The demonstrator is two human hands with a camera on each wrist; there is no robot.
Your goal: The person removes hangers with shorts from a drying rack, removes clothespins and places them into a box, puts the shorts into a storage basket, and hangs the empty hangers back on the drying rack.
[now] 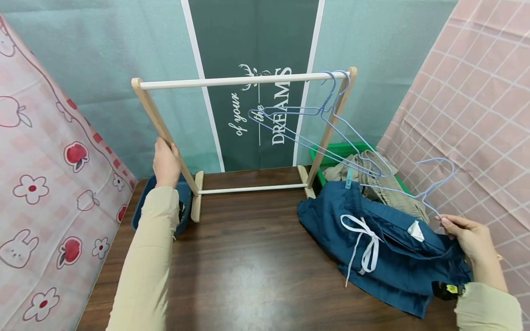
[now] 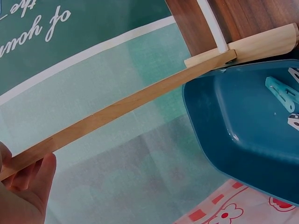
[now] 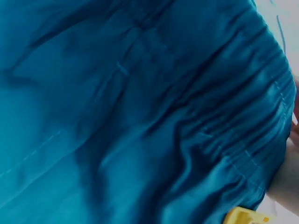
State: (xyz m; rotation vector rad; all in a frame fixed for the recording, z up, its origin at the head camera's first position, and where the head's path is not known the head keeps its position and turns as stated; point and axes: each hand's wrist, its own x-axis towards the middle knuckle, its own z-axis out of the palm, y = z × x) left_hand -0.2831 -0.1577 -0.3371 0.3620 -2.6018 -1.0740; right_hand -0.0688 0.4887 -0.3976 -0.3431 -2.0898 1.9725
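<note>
My left hand (image 1: 165, 163) grips the left upright (image 1: 153, 112) of a wooden clothes rack; in the left wrist view its fingers wrap round the same wood (image 2: 117, 109). At the right, my right hand (image 1: 472, 236) pinches one end of a blue wire hanger (image 1: 439, 159). Dark blue drawstring shorts (image 1: 397, 271) hang from this hanger, with a light blue clip (image 1: 349, 178) at the far end of the waistband. Gathered blue fabric (image 3: 140, 116) fills most of the right wrist view, hiding most of that hand.
Two blue hangers (image 1: 322, 111) hang on the rack's white top rail (image 1: 248, 81), near its right end. Behind the shorts, a green basket (image 1: 341, 148) holds beige garments (image 1: 389, 195). A blue basin (image 2: 243, 158) with several clips (image 2: 279, 93) stands beside the rack's left foot.
</note>
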